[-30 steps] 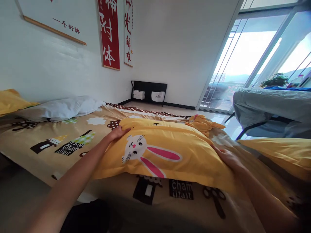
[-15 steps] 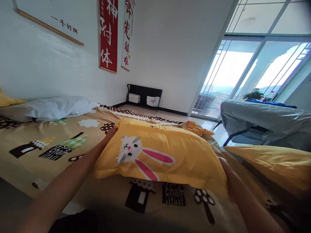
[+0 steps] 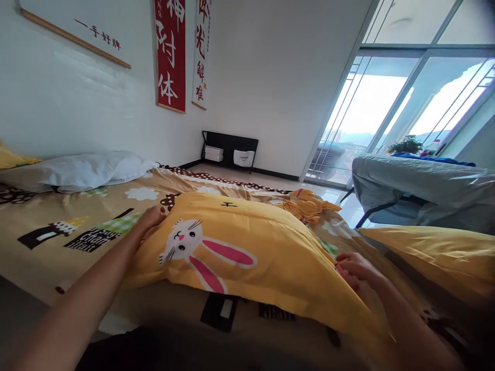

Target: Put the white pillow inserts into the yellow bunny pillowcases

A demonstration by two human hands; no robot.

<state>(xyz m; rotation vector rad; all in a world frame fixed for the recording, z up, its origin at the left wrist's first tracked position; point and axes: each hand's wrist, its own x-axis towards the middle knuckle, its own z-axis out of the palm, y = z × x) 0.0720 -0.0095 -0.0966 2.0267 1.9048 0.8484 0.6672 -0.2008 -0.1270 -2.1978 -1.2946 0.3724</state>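
- One wide bed spread with beige printed fabric [image 3: 42,265] fills the lower frame, its near edge slanting at lower left; printed sheet stretches between the left forearm and the pillows at middle left.
- One plastic-draped table [image 3: 410,172] stands at right, a gap of floor before its legs.
- One plump yellow fabric pillow with a white rabbit print [image 3: 270,247] lies at lower center, its ends between two hands.
- Two more pillows flank it: one plain yellow [image 3: 436,247] at right, one white [image 3: 93,170] at left.
- Three wall scrolls, two white and one red [image 3: 170,56], hang at upper left.
- One crumpled yellow cloth [image 3: 305,203] sits just beyond the rabbit pillow.
- Two bare hands: left [image 3: 152,219] at its left end, right [image 3: 358,270] at its right edge, fingers bent; whether either grips cannot be told.
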